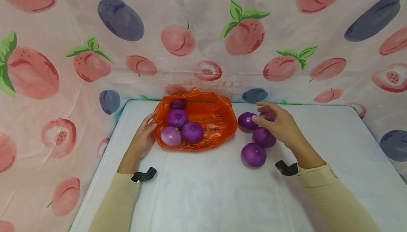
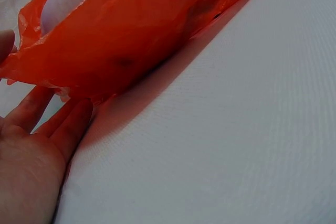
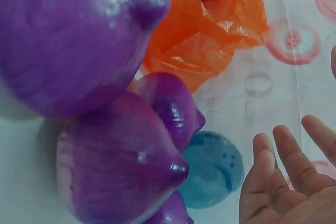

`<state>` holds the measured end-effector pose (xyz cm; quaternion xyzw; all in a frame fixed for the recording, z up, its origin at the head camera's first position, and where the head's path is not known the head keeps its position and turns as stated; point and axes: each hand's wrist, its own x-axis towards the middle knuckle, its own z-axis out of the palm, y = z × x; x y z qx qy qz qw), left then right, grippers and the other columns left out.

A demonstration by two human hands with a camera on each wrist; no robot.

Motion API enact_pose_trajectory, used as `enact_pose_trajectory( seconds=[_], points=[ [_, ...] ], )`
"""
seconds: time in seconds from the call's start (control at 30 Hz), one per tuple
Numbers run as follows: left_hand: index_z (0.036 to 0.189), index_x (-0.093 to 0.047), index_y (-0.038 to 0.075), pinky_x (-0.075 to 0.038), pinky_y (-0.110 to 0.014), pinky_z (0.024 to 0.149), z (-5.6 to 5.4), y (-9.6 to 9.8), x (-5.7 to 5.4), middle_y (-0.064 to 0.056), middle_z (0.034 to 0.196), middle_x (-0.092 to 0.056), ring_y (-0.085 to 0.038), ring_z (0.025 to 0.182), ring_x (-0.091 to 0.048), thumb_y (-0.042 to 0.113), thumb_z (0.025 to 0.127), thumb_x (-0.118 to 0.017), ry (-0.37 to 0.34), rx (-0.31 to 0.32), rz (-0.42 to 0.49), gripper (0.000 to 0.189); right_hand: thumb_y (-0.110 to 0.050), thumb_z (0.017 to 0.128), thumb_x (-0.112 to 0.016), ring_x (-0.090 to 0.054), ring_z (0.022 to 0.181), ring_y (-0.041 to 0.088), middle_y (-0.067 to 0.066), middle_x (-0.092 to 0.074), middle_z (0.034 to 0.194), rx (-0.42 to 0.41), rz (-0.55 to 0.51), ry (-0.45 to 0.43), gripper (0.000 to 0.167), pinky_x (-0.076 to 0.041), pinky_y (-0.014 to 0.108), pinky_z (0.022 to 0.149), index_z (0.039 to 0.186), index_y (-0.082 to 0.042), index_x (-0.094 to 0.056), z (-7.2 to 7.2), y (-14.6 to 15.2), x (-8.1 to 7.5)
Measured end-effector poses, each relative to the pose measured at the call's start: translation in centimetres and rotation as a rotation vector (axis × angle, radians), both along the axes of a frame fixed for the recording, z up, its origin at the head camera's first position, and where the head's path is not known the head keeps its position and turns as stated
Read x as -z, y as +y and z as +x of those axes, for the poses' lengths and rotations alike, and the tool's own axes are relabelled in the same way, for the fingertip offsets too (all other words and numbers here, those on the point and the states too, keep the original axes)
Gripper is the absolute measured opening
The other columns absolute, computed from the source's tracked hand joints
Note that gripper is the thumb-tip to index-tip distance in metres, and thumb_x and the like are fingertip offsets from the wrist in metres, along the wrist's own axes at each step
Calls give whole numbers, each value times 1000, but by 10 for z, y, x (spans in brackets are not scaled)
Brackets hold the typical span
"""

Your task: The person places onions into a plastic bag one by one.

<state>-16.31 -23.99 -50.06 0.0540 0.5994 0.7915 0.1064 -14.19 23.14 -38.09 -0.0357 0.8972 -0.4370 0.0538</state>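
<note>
An orange plastic bag [image 1: 219, 110] lies with its mouth spread, several purple onions [image 1: 192, 132] inside. One of these, a paler onion [image 1: 170, 135], sits at its front left. My left hand [image 1: 143, 138] is at the bag's left side; in the left wrist view its straight fingers [image 2: 73, 124] touch the bag's edge from below. To the right of the bag, several more purple onions [image 1: 253, 155] stand in a cluster. Over the rear ones hovers my right hand [image 1: 279, 122], fingers spread and relaxed, partly hiding an onion [image 1: 267, 115]. Nothing shows in its grasp in the right wrist view.
A white-covered table [image 1: 197, 189] carries everything. Behind it and along the left hangs a fruit-print cloth [image 1: 206, 48], close behind the bag. Black wrist mounts [image 1: 144, 174] sit on both forearms.
</note>
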Motion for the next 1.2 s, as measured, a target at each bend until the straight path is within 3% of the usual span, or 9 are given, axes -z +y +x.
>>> enact_pose_trajectory(
  seconds=[0.27, 0.7, 1.2],
  points=[
    [159, -32, 26, -43, -15, 109, -1, -1, 0, 0, 158, -34, -15, 145, -35, 24, 110, -44, -7, 2, -1, 51, -55, 91, -71, -59, 127, 36, 14, -59, 143, 13, 7, 1, 72, -50, 57, 105, 150, -19, -49, -1, 11, 3],
    [159, -32, 27, -43, -15, 109, -1, -1, 0, 0, 161, -31, -15, 146, -34, 25, 110, -45, -16, -1, 1, 51, -48, 94, -71, -59, 124, 38, 19, -62, 139, 68, 34, 62, 67, -49, 46, 94, 150, -17, -50, -10, 31, 14],
    [159, -32, 27, -43, -15, 109, -1, -2, 0, 0, 160, -32, -15, 146, -34, 24, 110, -44, -23, 1, 6, 51, -51, 93, -71, -49, 137, 46, 22, -54, 148, 136, -10, 26, 73, -47, 59, 102, 151, -13, -48, -18, 49, 28]
  ],
)
